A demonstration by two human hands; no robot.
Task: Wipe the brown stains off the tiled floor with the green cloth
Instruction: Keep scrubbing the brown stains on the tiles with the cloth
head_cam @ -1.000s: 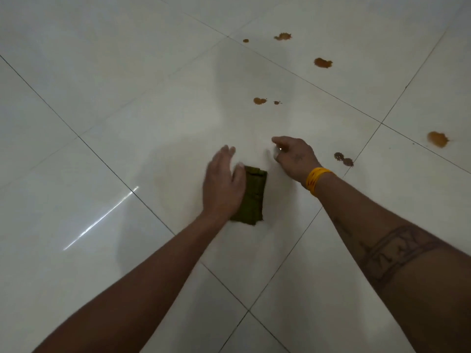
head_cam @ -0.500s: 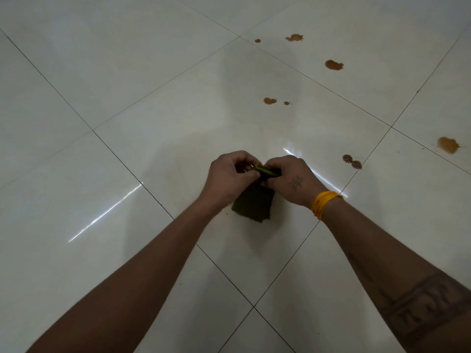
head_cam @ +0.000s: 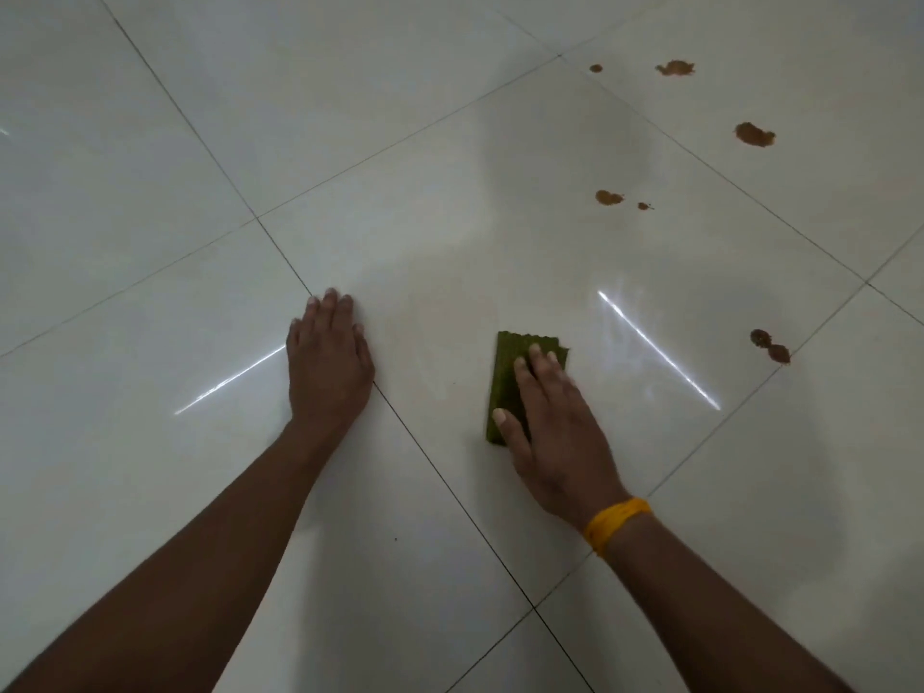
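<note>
The folded green cloth lies flat on the white tiled floor. My right hand presses down on it with fingers spread, covering its right part. My left hand rests palm-down on the bare tile to the left, holding nothing. Several brown stains sit to the upper right: a double blot near a grout line, a small pair, a larger blot, and two far ones.
Dark grout lines cross the glossy tiles diagonally. Bright light streaks reflect on the floor right of the cloth. A yellow band circles my right wrist.
Both hands were pinching the cloth together. Now the cloth lies flat under my right hand, and my left hand has let go and moved left onto the tile.
</note>
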